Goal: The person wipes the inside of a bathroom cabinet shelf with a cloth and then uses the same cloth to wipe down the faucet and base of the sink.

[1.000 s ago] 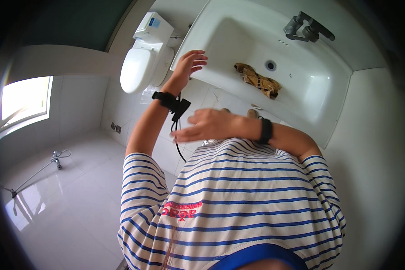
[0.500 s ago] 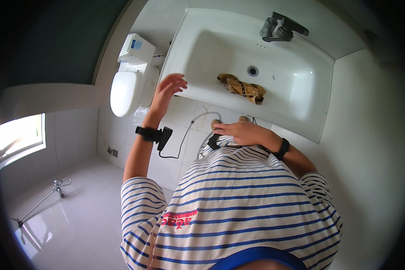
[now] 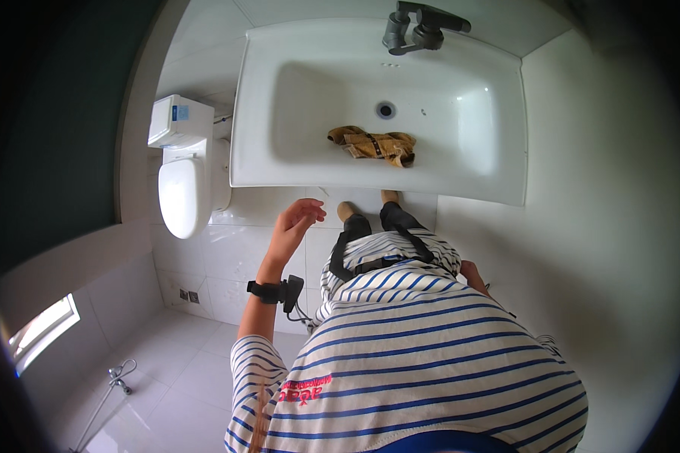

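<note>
1. What a spread of stripes! The white-and-blue shirt fills the lower middle of the view, facing the basin.
2. Right across the top runs the white sink, broad and rectangular, its basin shining on the right-hand side.
3. Over to the left, there's the white toilet, close beside the sink, with a blue label on its tank.
4. Down in the lower left corner, a metal shower fitting trails its hose by the pale tiles.
5. Two brown shoes show at the front edge of the sink, side by side.
6. Up at the back of the sink stands the dark grey tap, lever pointing right.
7. And here's the brown cloth! It lies crumpled inside the sink, towards the front, a dark band across its middle.
8. The left hand is up near the sink's front edge, apart from the cloth: grip fairly wide, fingers loosely bent, nothing held, black strap on the wrist.
9. The right hand is low at the shirt's right side, partly hidden; its grip I cannot tell.
10. Smallest of all, the round drain, just behind the cloth.
</note>
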{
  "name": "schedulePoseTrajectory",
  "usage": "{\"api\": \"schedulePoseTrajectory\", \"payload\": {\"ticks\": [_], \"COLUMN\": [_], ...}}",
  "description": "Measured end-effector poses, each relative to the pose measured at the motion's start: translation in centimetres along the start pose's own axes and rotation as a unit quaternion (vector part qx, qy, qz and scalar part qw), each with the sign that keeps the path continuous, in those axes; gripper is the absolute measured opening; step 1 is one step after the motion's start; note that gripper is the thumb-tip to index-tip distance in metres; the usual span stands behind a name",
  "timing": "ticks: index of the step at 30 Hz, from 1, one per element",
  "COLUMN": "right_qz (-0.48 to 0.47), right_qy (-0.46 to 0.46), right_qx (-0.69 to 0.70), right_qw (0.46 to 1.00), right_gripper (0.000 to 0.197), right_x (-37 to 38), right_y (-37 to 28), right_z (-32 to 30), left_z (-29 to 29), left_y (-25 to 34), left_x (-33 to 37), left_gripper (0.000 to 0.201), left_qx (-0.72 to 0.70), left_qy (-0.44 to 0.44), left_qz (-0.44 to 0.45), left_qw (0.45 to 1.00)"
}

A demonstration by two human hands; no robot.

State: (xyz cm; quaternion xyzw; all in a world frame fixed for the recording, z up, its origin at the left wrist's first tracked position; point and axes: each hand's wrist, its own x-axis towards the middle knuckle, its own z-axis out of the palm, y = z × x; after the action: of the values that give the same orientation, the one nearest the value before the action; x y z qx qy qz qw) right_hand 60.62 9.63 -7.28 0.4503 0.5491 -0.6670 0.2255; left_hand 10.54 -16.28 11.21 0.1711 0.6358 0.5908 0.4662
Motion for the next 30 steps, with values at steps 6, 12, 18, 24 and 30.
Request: {"api": "schedulePoseTrajectory", "payload": {"ticks": [6, 12, 18, 24, 30], "right_qz": [0.038, 0.117, 0.148, 0.154, 0.166], "right_qy": [0.169, 0.136, 0.110, 0.097, 0.095], "right_qx": [0.138, 0.203, 0.227, 0.233, 0.245], "right_qw": [0.975, 0.963, 0.956, 0.955, 0.950], "right_gripper": [0.037, 0.037, 0.036, 0.036, 0.035], "right_x": [-4.1, -7.7, -9.3, -9.9, -10.8], "right_y": [-5.9, -2.6, -0.6, -0.4, 0.2], "right_z": [6.4, 8.9, 11.4, 12.1, 13.3], "left_z": [0.9, 0.3, -1.0, -1.9, -2.8], "left_y": [-2.0, -3.2, -3.2, -3.0, -3.4], "left_x": [-2.8, -4.9, -5.4, -5.0, -5.5], "left_gripper": [0.022, 0.023, 0.023, 0.025, 0.026], "left_qx": [0.004, 0.009, 0.048, 0.067, 0.070], "left_qy": [-0.027, -0.065, -0.038, -0.033, -0.014], "left_qz": [-0.040, -0.082, -0.092, -0.088, -0.115], "left_qw": [0.999, 0.994, 0.994, 0.993, 0.991]}}
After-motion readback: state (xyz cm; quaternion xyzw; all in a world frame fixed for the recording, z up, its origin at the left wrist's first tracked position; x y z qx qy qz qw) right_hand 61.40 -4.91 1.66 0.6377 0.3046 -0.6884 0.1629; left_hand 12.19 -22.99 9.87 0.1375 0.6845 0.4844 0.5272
